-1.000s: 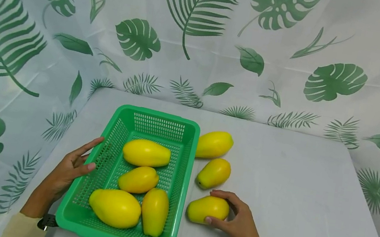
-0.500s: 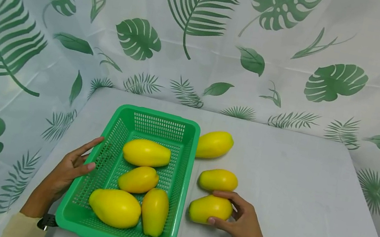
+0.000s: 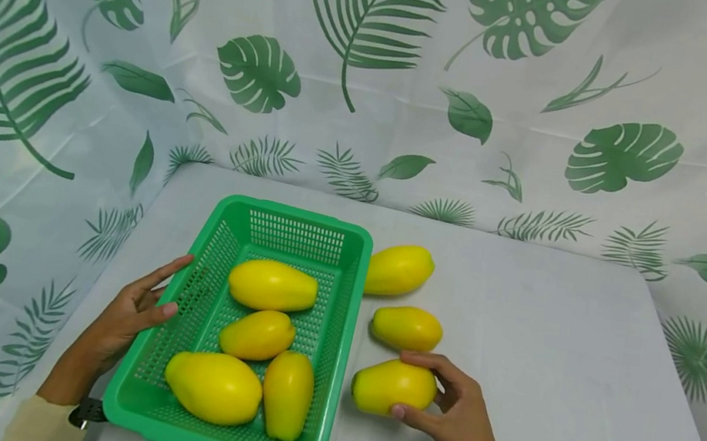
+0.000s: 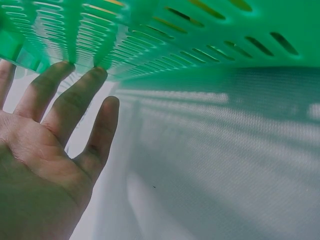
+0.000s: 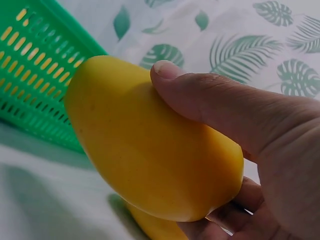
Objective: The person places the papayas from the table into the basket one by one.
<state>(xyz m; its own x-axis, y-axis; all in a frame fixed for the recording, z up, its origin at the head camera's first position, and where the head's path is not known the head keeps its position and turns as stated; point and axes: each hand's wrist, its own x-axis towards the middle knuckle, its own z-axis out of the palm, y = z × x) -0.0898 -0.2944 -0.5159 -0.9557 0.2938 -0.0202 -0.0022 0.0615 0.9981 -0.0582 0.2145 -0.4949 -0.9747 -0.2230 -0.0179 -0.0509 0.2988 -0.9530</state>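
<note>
My right hand (image 3: 458, 413) holds a yellow papaya (image 3: 392, 388), greenish at its narrow end, just right of the green basket (image 3: 338, 374). In the right wrist view, the thumb lies along one side of that papaya (image 5: 145, 145) and the other fingers are partly hidden behind it. My left hand (image 3: 130, 316) rests against the basket's left side; in the left wrist view its fingers (image 4: 75, 102) are extended, with fingertips at the slotted wall. Several papayas lie in the basket, among them a large one (image 3: 216, 387) at the near end and another (image 3: 272, 286) farther back.
Two more papayas lie on the white table (image 3: 545, 377) right of the basket: one (image 3: 409, 328) just beyond the held one, another (image 3: 401, 269) farther back, partly hidden by the rim. A leaf-printed sheet (image 3: 514, 138) hangs behind the table.
The held papaya has shifted slightly right with my right hand. The papaya beyond it has turned sideways and moved a little right. My left hand and the basket have stayed put.
</note>
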